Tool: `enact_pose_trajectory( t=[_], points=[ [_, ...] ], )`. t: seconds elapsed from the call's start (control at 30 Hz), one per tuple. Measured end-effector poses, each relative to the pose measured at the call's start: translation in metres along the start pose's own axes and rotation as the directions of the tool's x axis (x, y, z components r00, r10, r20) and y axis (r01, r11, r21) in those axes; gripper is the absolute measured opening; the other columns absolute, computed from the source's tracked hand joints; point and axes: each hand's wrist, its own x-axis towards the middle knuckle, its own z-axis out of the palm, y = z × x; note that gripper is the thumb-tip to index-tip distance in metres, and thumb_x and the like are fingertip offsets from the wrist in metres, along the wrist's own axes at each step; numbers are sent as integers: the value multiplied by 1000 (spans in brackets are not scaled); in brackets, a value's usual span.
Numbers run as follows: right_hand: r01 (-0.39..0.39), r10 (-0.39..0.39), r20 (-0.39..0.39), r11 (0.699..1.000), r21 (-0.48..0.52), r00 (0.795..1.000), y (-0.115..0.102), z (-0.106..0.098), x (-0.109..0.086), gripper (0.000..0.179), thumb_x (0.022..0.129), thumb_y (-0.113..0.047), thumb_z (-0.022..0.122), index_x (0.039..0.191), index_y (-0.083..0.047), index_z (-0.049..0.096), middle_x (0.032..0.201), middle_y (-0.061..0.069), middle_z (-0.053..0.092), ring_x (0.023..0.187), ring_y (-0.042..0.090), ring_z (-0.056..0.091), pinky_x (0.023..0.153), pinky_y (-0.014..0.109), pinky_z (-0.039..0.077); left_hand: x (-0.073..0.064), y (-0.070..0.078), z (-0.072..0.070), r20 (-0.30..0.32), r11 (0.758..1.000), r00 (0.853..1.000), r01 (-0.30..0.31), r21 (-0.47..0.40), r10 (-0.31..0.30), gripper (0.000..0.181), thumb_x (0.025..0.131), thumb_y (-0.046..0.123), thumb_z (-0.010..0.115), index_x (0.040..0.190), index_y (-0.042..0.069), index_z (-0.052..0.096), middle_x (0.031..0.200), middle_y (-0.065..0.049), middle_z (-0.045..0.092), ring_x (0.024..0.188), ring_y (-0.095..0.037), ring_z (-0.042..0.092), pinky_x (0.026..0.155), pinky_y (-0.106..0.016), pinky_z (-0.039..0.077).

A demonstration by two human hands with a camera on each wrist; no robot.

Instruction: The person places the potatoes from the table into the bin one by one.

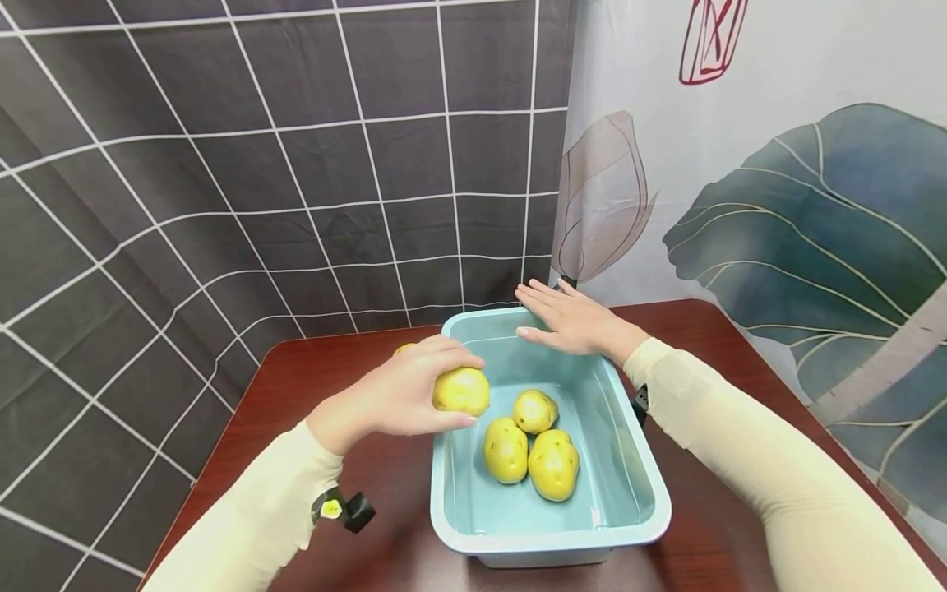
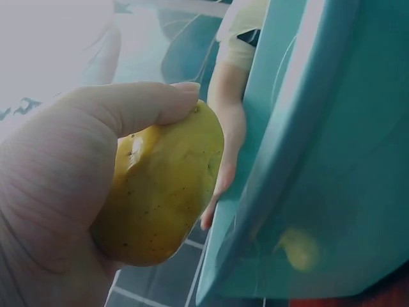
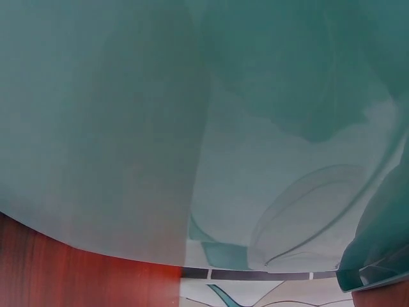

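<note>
My left hand (image 1: 395,390) grips a yellow potato (image 1: 463,391) over the left rim of a light blue plastic basin (image 1: 551,543). The left wrist view shows that potato (image 2: 163,192) between thumb and palm, close beside the basin wall. Inside the basin lie a round potato (image 1: 534,411), a left potato (image 1: 506,450) and a larger potato (image 1: 553,464), grouped together on its floor. With straight fingers and palm down, my right hand (image 1: 573,319) is at the back right rim. The right wrist view shows the bluish basin wall (image 3: 128,128) but no hand.
The basin stands on a reddish-brown wooden table (image 1: 385,510). Behind my left hand a bit of something yellow (image 1: 404,348) peeks out, mostly hidden. A dark curtain (image 1: 296,164) with white grid lines hangs behind, and a leaf-patterned curtain (image 1: 806,205) hangs at the right.
</note>
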Motion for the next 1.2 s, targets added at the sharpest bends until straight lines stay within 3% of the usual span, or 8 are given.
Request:
enact_pose_trajectory(
  t=[0.23, 0.53, 0.87, 1.2],
  points=[
    [-8, 8, 3, 1000, 23, 1000, 0, -1, -1, 82, 93, -70, 26, 155, -18, 13, 160, -1, 14, 147, 17, 4, 116, 46, -1, 27, 9, 8, 148, 999, 988, -32, -28, 36, 54, 77, 43, 77, 121, 16, 63, 111, 9, 60, 100, -6, 52, 79, -22, 47],
    [-5, 4, 9, 999, 32, 1000, -1, -1, -1, 82, 93, -69, 27, 155, -18, 13, 160, 1, 15, 147, 17, 4, 116, 45, 1, 51, 12, 23, 305, 999, 951, -44, -14, 46, 57, 79, 46, 75, 124, 14, 62, 116, 5, 61, 104, -9, 52, 87, -25, 45],
    [13, -13, -1, 1000, 19, 1000, 0, -2, -1, 82, 95, -67, 29, 155, -14, 13, 160, 4, 16, 147, 22, 7, 116, 49, 5, 80, 14, 37, 417, 997, 906, -79, -5, 73, 59, 80, 48, 72, 126, 12, 60, 117, 2, 60, 101, -10, 53, 85, -21, 45],
    [14, -14, 6, 1000, 14, 1000, 0, 0, -1, 82, 94, -68, 27, 155, -15, 13, 159, 4, 17, 147, 20, 7, 116, 49, 8, 101, 16, 60, 492, 997, 867, -62, -49, 78, 59, 81, 49, 71, 128, 14, 60, 116, 5, 58, 101, -8, 51, 84, -19, 42]
  ],
)
